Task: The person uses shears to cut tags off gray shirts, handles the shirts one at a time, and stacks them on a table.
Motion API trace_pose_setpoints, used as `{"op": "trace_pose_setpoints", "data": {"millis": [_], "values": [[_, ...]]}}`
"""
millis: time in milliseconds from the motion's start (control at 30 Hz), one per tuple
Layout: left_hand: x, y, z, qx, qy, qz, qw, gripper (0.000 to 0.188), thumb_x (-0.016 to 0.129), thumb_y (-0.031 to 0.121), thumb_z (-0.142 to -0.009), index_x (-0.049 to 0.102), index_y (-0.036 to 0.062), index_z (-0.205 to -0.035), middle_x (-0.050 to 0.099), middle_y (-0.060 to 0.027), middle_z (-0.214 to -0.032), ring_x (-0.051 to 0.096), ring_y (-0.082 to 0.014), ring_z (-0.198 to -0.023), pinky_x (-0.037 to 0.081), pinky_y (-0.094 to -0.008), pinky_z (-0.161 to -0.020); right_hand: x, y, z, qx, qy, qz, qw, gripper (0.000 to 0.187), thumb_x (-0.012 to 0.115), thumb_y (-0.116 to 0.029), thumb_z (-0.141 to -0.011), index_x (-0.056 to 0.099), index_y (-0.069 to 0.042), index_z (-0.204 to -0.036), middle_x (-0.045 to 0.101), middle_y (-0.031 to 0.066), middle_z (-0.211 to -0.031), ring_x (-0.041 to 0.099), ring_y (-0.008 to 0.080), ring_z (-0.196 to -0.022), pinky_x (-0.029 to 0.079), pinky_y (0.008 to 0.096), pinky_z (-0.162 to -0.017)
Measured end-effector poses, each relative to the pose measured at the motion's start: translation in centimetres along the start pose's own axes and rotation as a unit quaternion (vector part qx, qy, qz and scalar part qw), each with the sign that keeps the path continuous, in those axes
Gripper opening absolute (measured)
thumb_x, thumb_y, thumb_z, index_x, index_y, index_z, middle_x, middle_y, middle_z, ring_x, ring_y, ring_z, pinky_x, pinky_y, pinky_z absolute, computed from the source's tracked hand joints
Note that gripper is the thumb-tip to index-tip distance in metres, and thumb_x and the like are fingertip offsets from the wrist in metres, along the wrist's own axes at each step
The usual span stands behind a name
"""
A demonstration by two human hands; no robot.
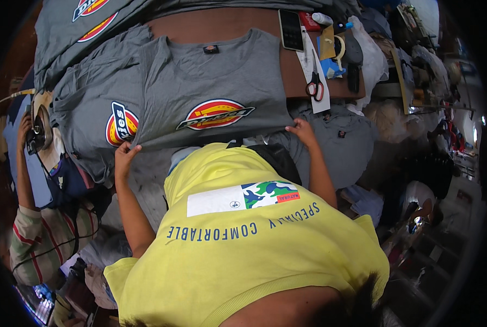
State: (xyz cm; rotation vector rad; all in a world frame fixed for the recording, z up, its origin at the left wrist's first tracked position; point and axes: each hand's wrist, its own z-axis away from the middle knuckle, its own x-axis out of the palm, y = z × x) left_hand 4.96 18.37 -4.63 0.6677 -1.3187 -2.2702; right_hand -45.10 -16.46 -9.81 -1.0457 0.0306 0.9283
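Observation:
A grey T-shirt (221,71) with a red and yellow oval print lies spread over the table edge, its neckline away from me. My left hand (125,155) pinches its near edge at the left corner, thumb against fingers. At the right corner, my right hand (303,132) grips the same edge between thumb and fingers. The cloth stretches between both hands, its near edge hanging close to my body. Beside it on the left lies another grey T-shirt (85,92) with a similar print, partly under the first.
A brown table (210,24) carries a phone (291,30), scissors (315,87) on white paper, a tape roll (339,48) and more grey shirts (55,43). Grey garments (341,144) are piled at the right. At the far left a co-worker's arm (23,174) reaches toward a clothes iron (39,128).

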Motion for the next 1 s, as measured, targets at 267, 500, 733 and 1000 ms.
{"op": "trace_pose_setpoints", "data": {"millis": [267,500,733,1000], "values": [[-0.1,5.2,1.2,0.092,0.035,0.068,0.993,0.028,0.069,0.002,-0.073,0.049,0.0082,-0.092,0.053,0.0029,-0.081,0.048,-0.0042,-0.072,0.036,-0.0171,-0.064,-3.5,-4.2,3.4,0.038,-0.051,-0.232,0.971,0.033,0.067,0.001,-0.072,0.053,0.000,-0.102,0.059,0.0045,-0.091,0.056,0.0117,-0.082,0.043,0.0218,-0.078],[-3.0,19.1,4.2,0.298,0.054,0.159,0.940,0.049,0.058,0.005,-0.083,0.035,0.0052,-0.126,0.057,-0.0016,-0.086,0.054,-0.0062,-0.075,0.041,-0.0163,-0.067,-10.0,-21.1,9.0,-0.251,-0.056,-0.459,0.850,0.045,0.059,-0.001,-0.081,0.037,-0.004,-0.121,0.056,0.0118,-0.107,0.054,0.0198,-0.103,0.043,0.0326,-0.089],[-5.5,27.7,7.8,0.384,0.045,0.215,0.897,0.052,0.057,0.010,-0.084,0.033,-0.0071,-0.127,0.049,-0.0109,-0.117,0.057,-0.0124,-0.082,0.047,-0.0251,-0.074,-13.1,-31.2,12.3,-0.390,-0.026,-0.399,0.830,0.061,0.064,-0.004,-0.078,0.032,-0.002,-0.130,0.045,0.0116,-0.123,0.051,0.0179,-0.106,0.038,0.0274,-0.091],[-11.2,35.5,-2.5,0.353,0.140,0.178,0.908,0.053,0.058,0.015,-0.085,0.035,0.0051,-0.131,0.045,-0.0078,-0.124,0.046,-0.0154,-0.110,0.036,-0.0257,-0.093,-17.7,-38.3,-0.2,-0.396,-0.080,-0.337,0.850,0.050,0.066,-0.011,-0.079,0.045,-0.006,-0.125,0.048,0.0097,-0.123,0.051,0.0155,-0.104,0.040,0.0301,-0.093]]}}
